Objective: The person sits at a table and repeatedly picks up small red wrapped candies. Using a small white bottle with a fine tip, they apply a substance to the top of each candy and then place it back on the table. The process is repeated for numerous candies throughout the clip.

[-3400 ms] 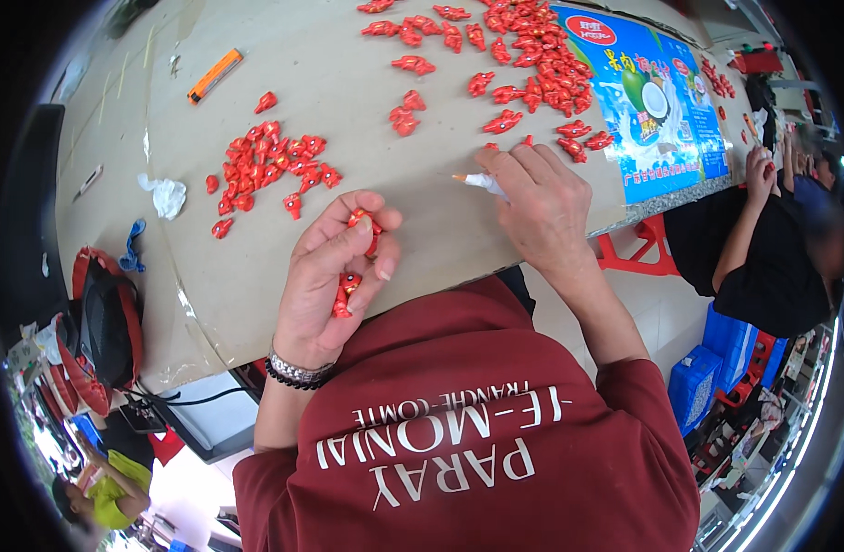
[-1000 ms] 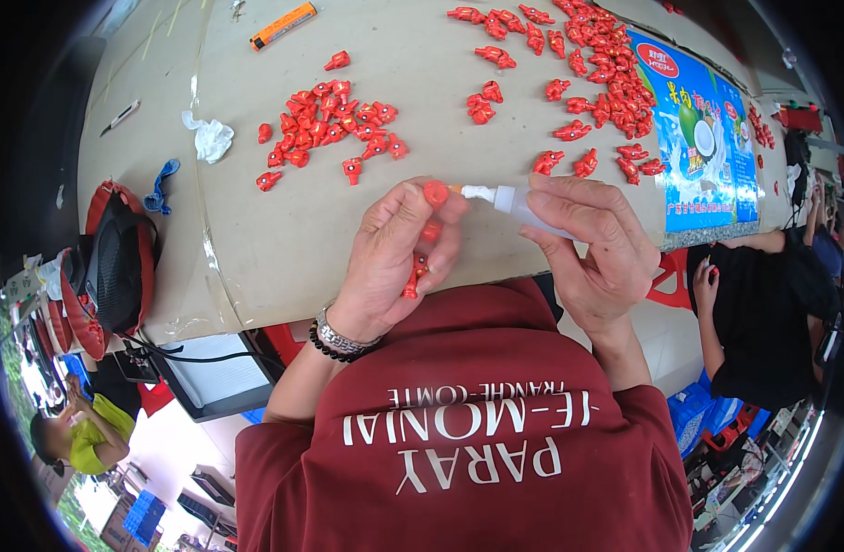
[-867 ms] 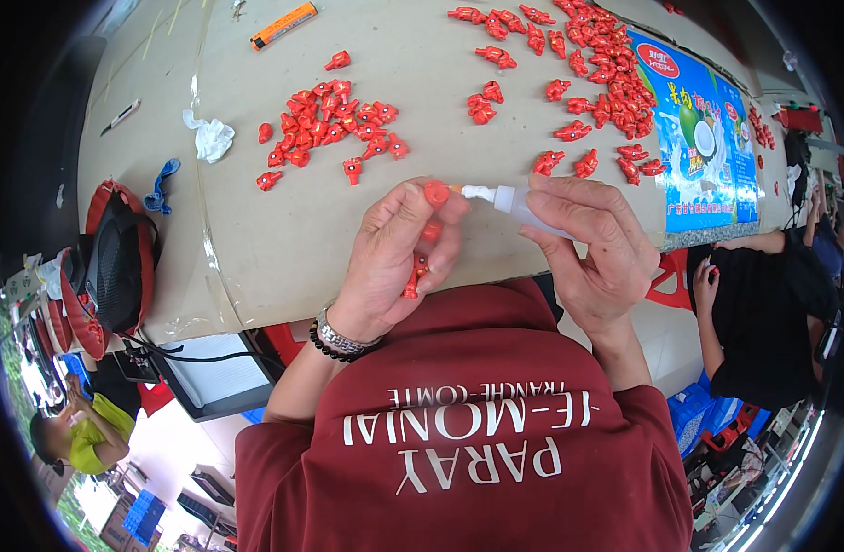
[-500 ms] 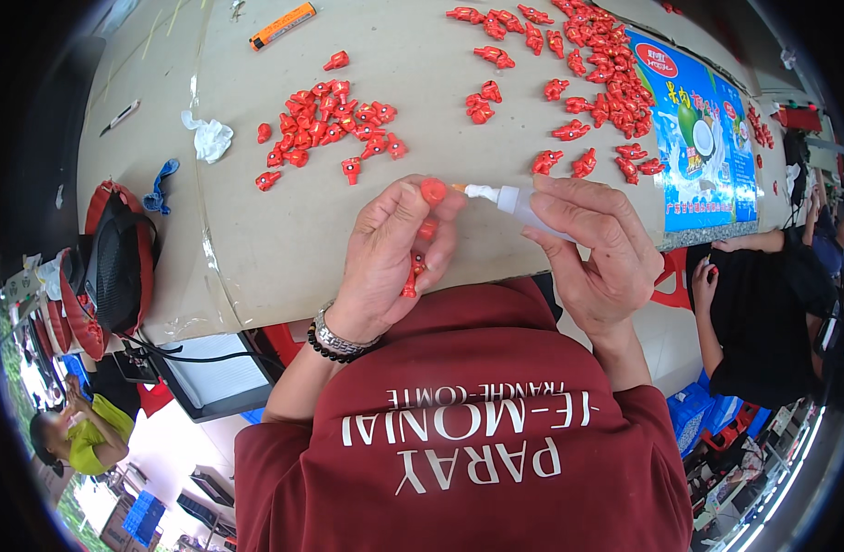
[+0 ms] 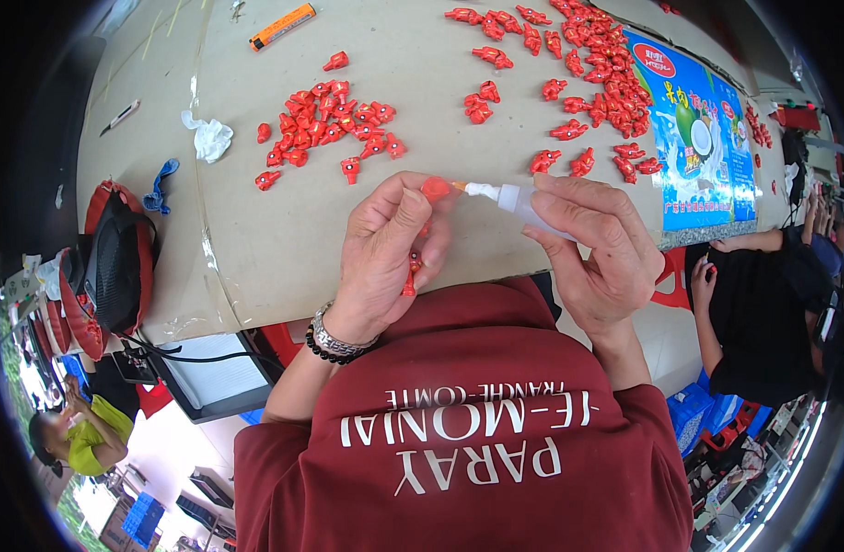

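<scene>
From far off, I see my left grip [image 5: 385,248] pinching a red bit [image 5: 434,189] at its fingertips, with other bits [image 5: 409,286] tucked lower in its curled fingers. My right grip [image 5: 601,235] is wrapped round a clear bottle [image 5: 521,202]. The bottle's thin tip [image 5: 478,189] points at the red bit between the two grips; I can't tell if they touch. If the right grip squeezes too hard, too much of what's inside could come out and smear the left grip. If either grip shakes, the tip could miss and poke a finger. If the left grip goes loose, the tucked bits could drop on the counter [image 5: 256,221] below it, or off the near edge. A bit that rolls could join the small pile [image 5: 310,120] past the left grip.
</scene>
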`<state>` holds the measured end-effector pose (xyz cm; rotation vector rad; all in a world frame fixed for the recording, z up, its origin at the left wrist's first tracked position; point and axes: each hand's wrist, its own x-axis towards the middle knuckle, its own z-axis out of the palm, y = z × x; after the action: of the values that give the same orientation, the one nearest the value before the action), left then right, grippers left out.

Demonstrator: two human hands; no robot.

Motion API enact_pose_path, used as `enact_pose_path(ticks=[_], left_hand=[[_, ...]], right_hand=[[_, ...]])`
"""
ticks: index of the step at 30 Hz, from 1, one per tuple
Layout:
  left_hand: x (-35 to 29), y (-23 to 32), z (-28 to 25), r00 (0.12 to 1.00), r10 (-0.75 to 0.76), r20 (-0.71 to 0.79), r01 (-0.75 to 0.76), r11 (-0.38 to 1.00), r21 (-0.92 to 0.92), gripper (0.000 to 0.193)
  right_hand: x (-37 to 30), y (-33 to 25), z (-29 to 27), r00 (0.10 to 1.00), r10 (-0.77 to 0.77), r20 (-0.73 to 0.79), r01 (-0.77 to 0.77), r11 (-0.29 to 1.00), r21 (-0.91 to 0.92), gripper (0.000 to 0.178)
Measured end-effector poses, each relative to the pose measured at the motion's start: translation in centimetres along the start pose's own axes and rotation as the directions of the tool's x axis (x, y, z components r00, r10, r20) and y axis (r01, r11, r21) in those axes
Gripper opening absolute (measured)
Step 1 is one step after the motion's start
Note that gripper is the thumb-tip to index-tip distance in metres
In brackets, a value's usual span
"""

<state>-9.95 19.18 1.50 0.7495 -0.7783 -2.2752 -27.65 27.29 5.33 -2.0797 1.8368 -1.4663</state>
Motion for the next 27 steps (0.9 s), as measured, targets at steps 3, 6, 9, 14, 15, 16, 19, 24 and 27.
enact_pose_path(ticks=[3,6,9,14,15,16,19,24,27], left_hand=[[0.0,-0.1,-0.5,1.000,-0.004,0.021,0.004,1.000,0.015,0.025],[0.0,0.0,-0.7,0.999,0.011,0.047,-0.013,0.998,0.054,0.025],[0.0,0.0,-0.6,0.998,0.047,0.045,-0.051,0.993,0.107,0.025],[0.1,-0.2,-0.9,0.984,0.162,0.067,-0.172,0.968,0.182,0.025],[0.1,-0.2,-0.8,0.982,0.179,0.057,-0.187,0.963,0.194,0.025],[0.1,-0.3,-0.8,0.980,0.196,0.046,-0.201,0.958,0.205,0.024],[0.0,-0.2,-0.8,0.977,0.212,0.030,-0.213,0.950,0.230,0.022],[0.0,0.0,-0.5,0.964,0.267,-0.005,-0.253,0.918,0.304,0.021],[-0.1,-0.1,-0.6,0.955,0.296,-0.011,-0.276,0.903,0.330,0.021]], right_hand=[[0.0,0.1,0.0,1.000,-0.012,-0.002,0.012,1.000,-0.006,0.030],[0.0,0.0,0.0,1.000,-0.014,-0.005,0.014,1.000,-0.018,0.030],[0.0,-0.1,-0.2,1.000,-0.013,0.000,0.013,0.999,-0.029,0.031],[-0.1,-0.1,-0.3,1.000,-0.017,0.002,0.017,1.000,-0.014,0.031],[-0.1,-0.2,-0.4,1.000,-0.018,0.003,0.018,1.000,-0.017,0.030],[0.0,-0.2,-0.4,1.000,-0.018,0.005,0.018,1.000,-0.021,0.030],[0.0,-0.3,-0.5,1.000,-0.030,0.003,0.030,0.999,-0.024,0.030],[0.1,-0.8,-0.8,1.000,-0.028,-0.006,0.028,1.000,-0.014,0.028],[0.1,-1.0,-0.8,1.000,-0.025,-0.013,0.025,1.000,0.003,0.027]])
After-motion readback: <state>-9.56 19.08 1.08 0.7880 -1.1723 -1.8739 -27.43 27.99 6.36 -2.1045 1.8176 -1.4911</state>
